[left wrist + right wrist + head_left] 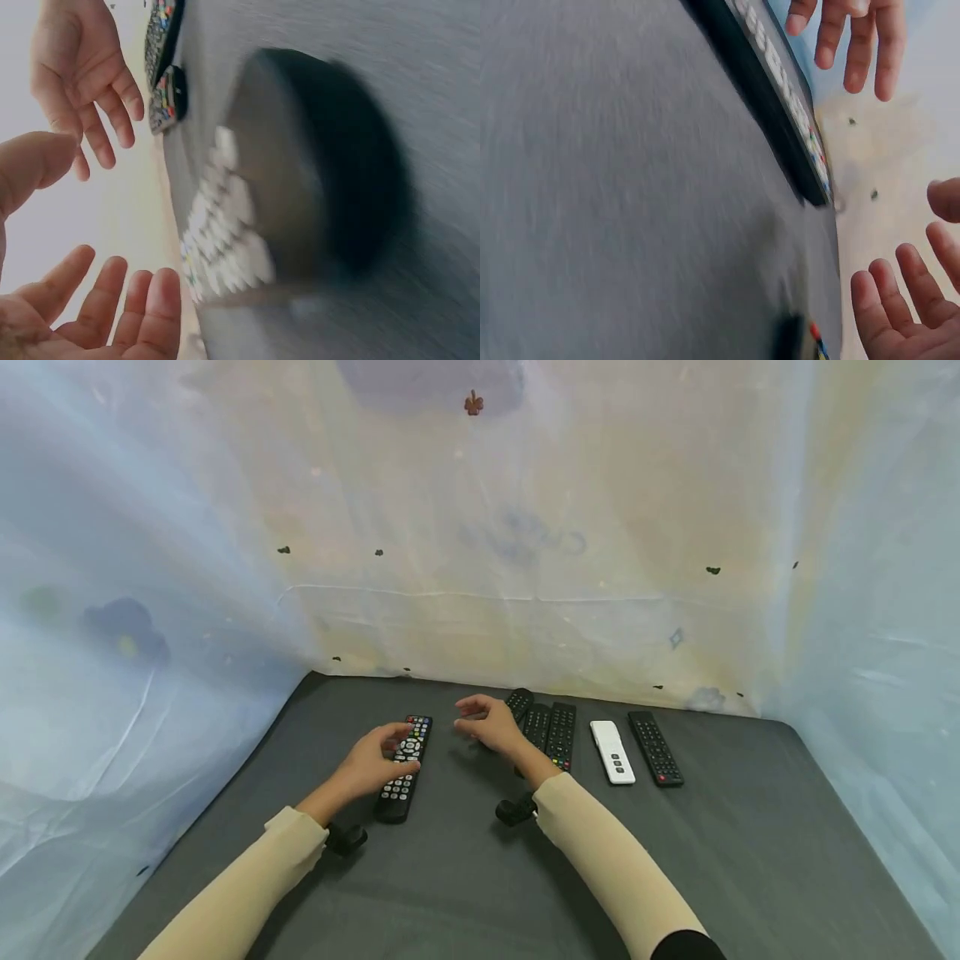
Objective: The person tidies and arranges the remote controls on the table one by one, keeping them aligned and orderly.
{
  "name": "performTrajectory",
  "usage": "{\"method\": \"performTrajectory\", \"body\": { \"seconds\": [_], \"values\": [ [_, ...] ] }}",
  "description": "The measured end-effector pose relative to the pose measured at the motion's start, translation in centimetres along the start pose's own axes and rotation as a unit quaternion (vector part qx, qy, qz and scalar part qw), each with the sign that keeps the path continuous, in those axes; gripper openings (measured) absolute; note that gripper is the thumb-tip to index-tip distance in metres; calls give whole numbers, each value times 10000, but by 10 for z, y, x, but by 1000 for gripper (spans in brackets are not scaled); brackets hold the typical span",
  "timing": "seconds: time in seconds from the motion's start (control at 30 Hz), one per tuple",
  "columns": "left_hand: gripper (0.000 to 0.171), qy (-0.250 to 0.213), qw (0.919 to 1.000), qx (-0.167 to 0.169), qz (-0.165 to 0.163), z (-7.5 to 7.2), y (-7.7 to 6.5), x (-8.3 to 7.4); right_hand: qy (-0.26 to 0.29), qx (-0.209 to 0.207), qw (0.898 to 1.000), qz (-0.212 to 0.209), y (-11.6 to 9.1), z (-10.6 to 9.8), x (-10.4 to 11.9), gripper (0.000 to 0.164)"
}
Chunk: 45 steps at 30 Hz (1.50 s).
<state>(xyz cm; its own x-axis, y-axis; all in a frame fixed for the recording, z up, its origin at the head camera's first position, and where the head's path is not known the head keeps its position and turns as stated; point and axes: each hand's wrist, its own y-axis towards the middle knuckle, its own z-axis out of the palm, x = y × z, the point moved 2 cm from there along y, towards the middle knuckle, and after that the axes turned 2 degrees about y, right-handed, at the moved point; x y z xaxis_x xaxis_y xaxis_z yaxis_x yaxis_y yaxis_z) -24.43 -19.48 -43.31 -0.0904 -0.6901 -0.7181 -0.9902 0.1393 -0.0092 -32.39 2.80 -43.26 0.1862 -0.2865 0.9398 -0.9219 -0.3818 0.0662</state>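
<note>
A long black remote control (pixel 403 768) with pale and coloured buttons lies at the left of the table. Just above it hovers my left hand (pixel 367 762), thumb and fingers spread apart. The left wrist view shows a gap between those fingers (pixel 161 307) and the remote (pixel 292 172). My right hand (pixel 486 723) hangs in the air to the right, fingers loosely bent around nothing. Beside and partly behind that hand and wrist, several black remotes (pixel 561 735) lie close together. The right wrist view catches the right hand (pixel 907 322) apart from the long remote (pixel 780 97).
Right of the cluster lie a white remote (pixel 612 752) and another black remote (pixel 656 747). A grey cloth covers the table (pixel 750 860). Patterned pale curtains (pixel 570 527) enclose its back and sides.
</note>
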Motion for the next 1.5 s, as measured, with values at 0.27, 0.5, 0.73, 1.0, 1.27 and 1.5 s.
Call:
{"method": "performTrajectory", "body": {
  "seconds": [0.27, 0.5, 0.73, 1.0, 1.27, 1.5],
  "values": [
    [58, -357, 9988, -122, 326, 7, 25, -34, -924, 180, 9947, -403, 2, -40, -2, 36],
    [55, -645, 9971, 15, 413, 20, 48, -58, -1250, 241, 9914, -320, 11, -69, -6, 40],
    [51, -959, 9951, 155, 176, 40, 69, -73, -1469, 134, 9890, -89, 19, -95, -19, 39],
    [50, -1148, 9923, 385, -253, 69, 87, -79, -1936, 20, 9810, 130, 26, -112, -38, 35],
    [58, -1128, 9913, 383, -563, 91, 95, -73, -2352, 155, 9712, 355, 34, -117, -47, 39],
    [58, -1276, 9883, 284, -783, 103, 96, -65, -2540, 337, 9656, 450, 39, -113, -52, 42]
  ]
}}
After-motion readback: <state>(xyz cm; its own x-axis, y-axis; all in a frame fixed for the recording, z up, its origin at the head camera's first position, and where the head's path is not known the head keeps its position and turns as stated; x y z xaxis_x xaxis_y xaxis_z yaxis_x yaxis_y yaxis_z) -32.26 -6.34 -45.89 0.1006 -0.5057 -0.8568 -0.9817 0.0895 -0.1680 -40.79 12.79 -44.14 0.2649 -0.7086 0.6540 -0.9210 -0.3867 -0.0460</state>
